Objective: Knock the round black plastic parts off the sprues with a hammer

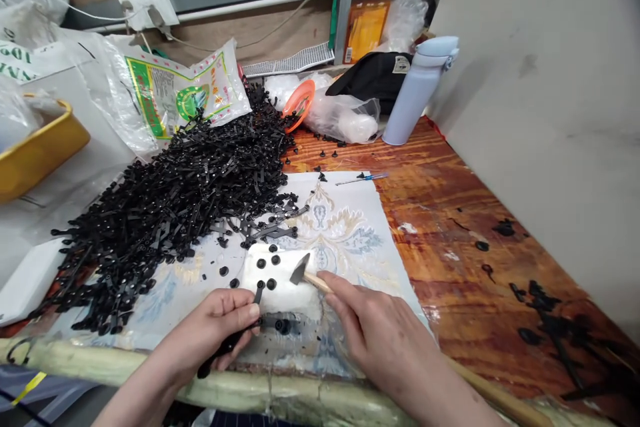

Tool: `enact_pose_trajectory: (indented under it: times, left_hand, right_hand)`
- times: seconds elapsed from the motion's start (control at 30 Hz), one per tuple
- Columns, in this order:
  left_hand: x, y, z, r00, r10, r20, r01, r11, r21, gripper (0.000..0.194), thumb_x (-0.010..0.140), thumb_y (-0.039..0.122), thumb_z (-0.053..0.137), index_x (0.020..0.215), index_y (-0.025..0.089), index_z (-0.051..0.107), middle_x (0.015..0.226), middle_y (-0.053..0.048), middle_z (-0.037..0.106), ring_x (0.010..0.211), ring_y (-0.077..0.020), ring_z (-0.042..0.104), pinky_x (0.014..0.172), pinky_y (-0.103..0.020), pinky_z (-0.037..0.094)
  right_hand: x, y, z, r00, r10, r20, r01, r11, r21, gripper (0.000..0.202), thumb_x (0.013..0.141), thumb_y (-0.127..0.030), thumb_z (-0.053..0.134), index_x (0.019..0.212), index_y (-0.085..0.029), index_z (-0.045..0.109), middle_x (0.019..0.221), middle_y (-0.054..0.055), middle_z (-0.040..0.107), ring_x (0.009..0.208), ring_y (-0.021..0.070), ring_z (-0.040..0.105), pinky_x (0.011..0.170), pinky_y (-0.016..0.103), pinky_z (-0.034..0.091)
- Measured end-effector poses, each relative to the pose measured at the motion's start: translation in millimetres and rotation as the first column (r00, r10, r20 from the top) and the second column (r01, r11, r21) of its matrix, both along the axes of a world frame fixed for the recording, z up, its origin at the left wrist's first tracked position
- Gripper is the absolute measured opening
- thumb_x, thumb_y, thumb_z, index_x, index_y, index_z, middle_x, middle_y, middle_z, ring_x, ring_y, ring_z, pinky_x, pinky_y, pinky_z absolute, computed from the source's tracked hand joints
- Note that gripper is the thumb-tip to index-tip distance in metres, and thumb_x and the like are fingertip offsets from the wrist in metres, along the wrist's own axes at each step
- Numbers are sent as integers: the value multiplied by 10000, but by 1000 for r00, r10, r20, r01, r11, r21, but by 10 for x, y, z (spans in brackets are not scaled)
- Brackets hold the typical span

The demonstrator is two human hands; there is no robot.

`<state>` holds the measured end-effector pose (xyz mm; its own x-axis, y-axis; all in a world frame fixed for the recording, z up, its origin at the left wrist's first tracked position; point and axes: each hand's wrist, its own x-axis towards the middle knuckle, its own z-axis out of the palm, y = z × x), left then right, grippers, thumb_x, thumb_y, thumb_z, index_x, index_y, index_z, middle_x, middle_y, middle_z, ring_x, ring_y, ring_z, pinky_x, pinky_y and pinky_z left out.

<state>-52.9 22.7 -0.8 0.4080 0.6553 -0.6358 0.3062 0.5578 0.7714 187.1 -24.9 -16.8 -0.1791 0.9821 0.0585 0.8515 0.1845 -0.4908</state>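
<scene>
My left hand [227, 327] is closed round several flat black plastic strips. One black strip [259, 295] sticks out past my thumb, and its round end lies on a white pad [295, 297]. My right hand [375, 323] grips the wooden handle of a small hammer [301, 269], whose wedge-shaped grey metal head hovers just over or rests on the pad; I cannot tell which. On the pad sit several round black caps [271, 284], just beyond the strip. Another black round piece [283, 325] lies between my hands, near the pad's front edge.
A large heap of black strips [200, 180] covers the left and back of the patterned cloth [350, 233]. A light-blue bottle [420, 93], an orange dish [299, 105] and a thin screwdriver [367, 178] are farther back. A grey panel [550, 113] walls the right side.
</scene>
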Motion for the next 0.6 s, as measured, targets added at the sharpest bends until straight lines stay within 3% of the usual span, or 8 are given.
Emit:
enact_pose_trajectory:
  times: [0.37,0.6]
  left_hand:
    - [99,123,131,979,-92,-181,106,992,70,417,705,559,644,559,188,520,371,66,431,290,-50,276,357,-185,180]
    - [135,179,127,960,-129,-247,145,988,45,394,700,543,639,560,187,543,377,70,428,279,-47,264,336,-181,172]
  right_hand:
    - [-12,9,4,999,-23,-43,20,997,-70,406,940,-273,311,1254,-275,567,731,53,720,650,249,699,620,391,538]
    - [-13,9,31,999,-26,-47,21,994,-105,419,945,-278,293,1268,-274,559,776,62,729,689,264,706,602,397,536]
